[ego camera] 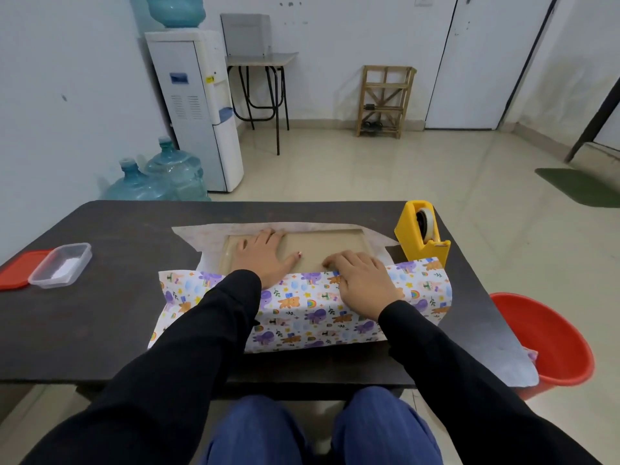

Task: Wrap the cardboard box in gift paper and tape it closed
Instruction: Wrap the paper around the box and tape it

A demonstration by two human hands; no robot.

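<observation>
A flat brown cardboard box (322,245) lies on a sheet of gift paper (302,317) in the middle of the dark table. The paper's printed near side, with cartoon animals, is folded up over the box's near edge; its white underside shows at the far side. My left hand (265,255) lies flat with straight fingers on the box top. My right hand (362,280) presses the folded paper edge onto the box, fingers bent over the edge. A yellow tape dispenser (421,234) stands just right of the box.
A clear plastic container (60,265) rests on a red lid (15,275) at the table's left. A red bucket (550,340) stands on the floor at the right, with a loose piece of paper (513,360) hanging over the table's right corner.
</observation>
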